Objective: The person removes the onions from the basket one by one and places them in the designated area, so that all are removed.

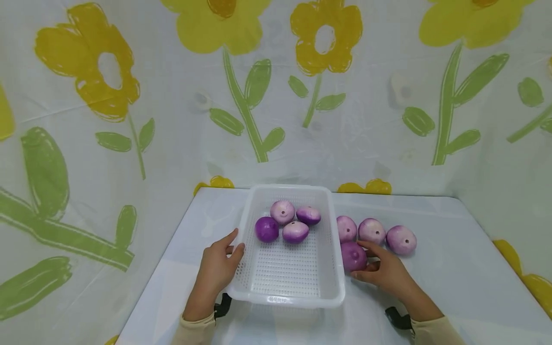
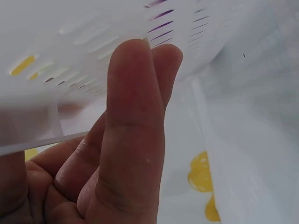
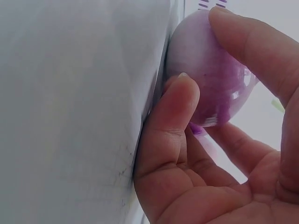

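Observation:
A white perforated basket [image 1: 284, 282] stands on the table with several purple-and-white onions inside, one of them a darker purple onion [image 1: 267, 229]. My left hand [image 1: 217, 268] touches the basket's left side, its fingers against the perforated wall [image 2: 88, 32] in the left wrist view. To the right of the basket, my right hand [image 1: 385, 274] grips a purple onion [image 1: 354, 257] between thumb and fingers. That onion [image 3: 210, 70] rests at the table surface in the right wrist view, the right hand's fingers [image 3: 180, 105] curved round it.
Three more onions stand in a row behind the right hand: one by the basket [image 1: 346, 229], one in the middle [image 1: 372, 231] and one at the right [image 1: 401, 240]. The white table [image 1: 448, 282] meets a flower-printed cloth [image 1: 327, 158] at the back and sides.

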A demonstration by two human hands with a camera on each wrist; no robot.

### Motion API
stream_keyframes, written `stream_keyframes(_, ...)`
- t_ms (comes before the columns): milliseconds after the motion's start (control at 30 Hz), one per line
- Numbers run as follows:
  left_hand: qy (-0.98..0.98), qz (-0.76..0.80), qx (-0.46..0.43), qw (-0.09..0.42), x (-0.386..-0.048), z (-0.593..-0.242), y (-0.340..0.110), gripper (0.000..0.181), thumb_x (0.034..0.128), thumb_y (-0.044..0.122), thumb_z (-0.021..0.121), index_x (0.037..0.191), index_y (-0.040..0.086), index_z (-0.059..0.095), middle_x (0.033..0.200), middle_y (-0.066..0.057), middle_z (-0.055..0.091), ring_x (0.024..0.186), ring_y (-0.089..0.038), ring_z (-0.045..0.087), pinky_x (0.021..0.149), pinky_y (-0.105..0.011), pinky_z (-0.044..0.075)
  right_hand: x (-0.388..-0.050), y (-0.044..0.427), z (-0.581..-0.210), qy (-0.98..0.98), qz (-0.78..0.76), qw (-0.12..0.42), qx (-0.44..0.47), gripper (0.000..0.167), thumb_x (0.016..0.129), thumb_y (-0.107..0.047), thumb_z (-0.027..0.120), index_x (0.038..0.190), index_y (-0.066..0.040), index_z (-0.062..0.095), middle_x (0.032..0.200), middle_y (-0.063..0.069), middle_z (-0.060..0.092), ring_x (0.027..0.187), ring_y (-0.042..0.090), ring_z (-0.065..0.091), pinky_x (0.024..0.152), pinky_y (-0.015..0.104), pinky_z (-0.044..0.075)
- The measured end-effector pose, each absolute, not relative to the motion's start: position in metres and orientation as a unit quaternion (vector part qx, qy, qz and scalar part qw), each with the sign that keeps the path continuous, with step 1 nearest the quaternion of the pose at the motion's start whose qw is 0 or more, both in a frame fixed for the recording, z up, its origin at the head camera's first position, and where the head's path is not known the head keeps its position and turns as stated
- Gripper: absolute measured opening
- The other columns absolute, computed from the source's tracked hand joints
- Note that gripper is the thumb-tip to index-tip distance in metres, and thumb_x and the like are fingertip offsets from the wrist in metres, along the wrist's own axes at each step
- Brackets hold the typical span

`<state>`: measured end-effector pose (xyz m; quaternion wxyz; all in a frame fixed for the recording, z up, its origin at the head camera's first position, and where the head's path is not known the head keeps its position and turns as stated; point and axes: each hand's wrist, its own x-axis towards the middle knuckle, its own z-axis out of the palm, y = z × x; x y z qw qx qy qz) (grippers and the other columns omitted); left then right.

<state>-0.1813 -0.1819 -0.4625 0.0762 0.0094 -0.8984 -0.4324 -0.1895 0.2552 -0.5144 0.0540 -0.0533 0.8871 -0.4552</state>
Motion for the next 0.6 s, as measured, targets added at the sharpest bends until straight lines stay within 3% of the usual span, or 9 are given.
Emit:
stream_keyframes(200, -0.9, -0.43, 0.019, 0.074, -0.18, -0.462, -0.18, 0.054, 0.102, 0.022, 0.071, 0.152, 0.005, 0.057, 0.114, -0.024, 0.075, 0.085, -0.025, 0.077, 0.066, -0.042, 0.064, -0.189, 0.256, -0.514, 0.893, -0.445, 0.045, -0.059, 0.092, 0.075, -0.034, 0.099, 0.152, -0.013, 0.054, 0.141, 0.018, 0.063, 0.097, 0.022, 0.07, 0.073, 0.027, 0.06)
stream_keyframes(433, -0.898, -0.432, 0.024, 0.076, -0.181, -0.462, -0.181, 0.054, 0.1017, 0.023, 0.072, 0.152, 0.006, 0.058, 0.117, -0.024, 0.075, 0.09, -0.027, 0.078, 0.069, -0.043, 0.064, -0.186, 0.255, -0.507, 0.9, -0.428, 0.051, -0.06, 0.092, 0.075, -0.035, 0.098, 0.153, -0.013, 0.053, 0.132, 0.018, 0.067, 0.095, 0.021, 0.069, 0.073, 0.027, 0.06)
stream_keyframes(600, -0.898, -0.433, 0.03, 0.071, -0.181, -0.462, -0.181, 0.055, 0.1017, 0.025, 0.071, 0.152, 0.007, 0.057, 0.118, -0.024, 0.074, 0.089, -0.027, 0.077, 0.069, -0.043, 0.064, -0.185, 0.256, -0.504, 0.898, -0.431, 0.071, -0.062, 0.1, 0.075, -0.033, 0.098, 0.158, -0.012, 0.047, 0.139, 0.023, 0.062, 0.09, 0.019, 0.072, 0.073, 0.029, 0.06)
